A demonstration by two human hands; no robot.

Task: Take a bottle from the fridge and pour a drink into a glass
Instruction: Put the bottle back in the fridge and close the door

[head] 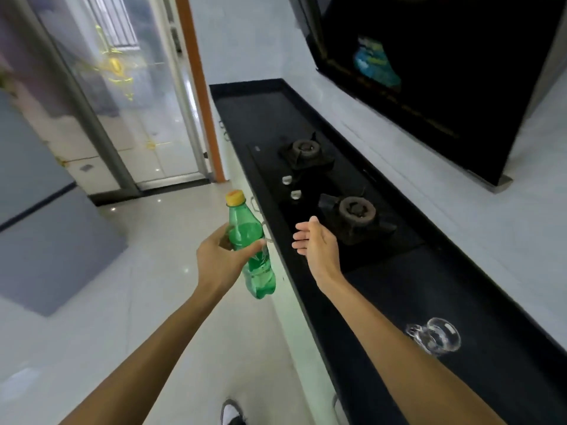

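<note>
My left hand (222,256) grips a green plastic bottle (259,271) with a yellow cap, held upright and slightly tilted over the floor beside the counter edge. Green liquid fills most of the bottle. To its right, my right hand (316,243) hovers open with straight fingers above the front edge of the black counter (399,302), holding nothing. A clear glass mug (434,335) with a handle stands on the counter at the lower right, well apart from both hands.
A two-burner gas hob (334,185) with two knobs is set into the counter beyond my right hand. A black range hood (429,72) hangs above. The grey fridge (40,225) stands at the left, a glass door (138,87) behind it. A shoe (231,414) shows below.
</note>
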